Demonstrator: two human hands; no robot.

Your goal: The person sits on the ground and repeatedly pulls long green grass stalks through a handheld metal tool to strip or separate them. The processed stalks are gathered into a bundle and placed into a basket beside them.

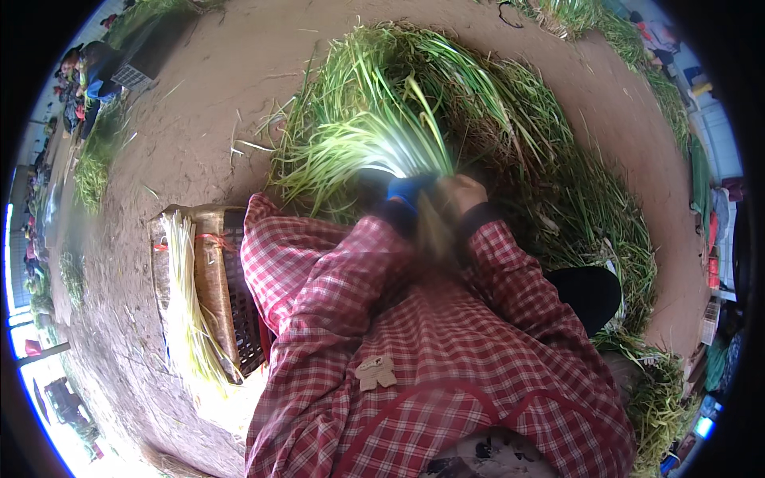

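Observation:
My left hand, in a blue glove, is shut round a bunch of long green-and-white leafy stalks. Their leaves fan out to the upper left. Against the right side of the bunch is my bare right hand, its fingers curled on the stalks. The lower ends below the hands are blurred. Beyond and to the right lies a large heap of green leafy plants. At my left, a bundle of pale yellow-white stalks rests on a crate with a brown lining.
Bare earth floor surrounds the heap. A person is at the upper left near a dark crate. More green piles lie at the upper right. A black rounded object is by my right elbow.

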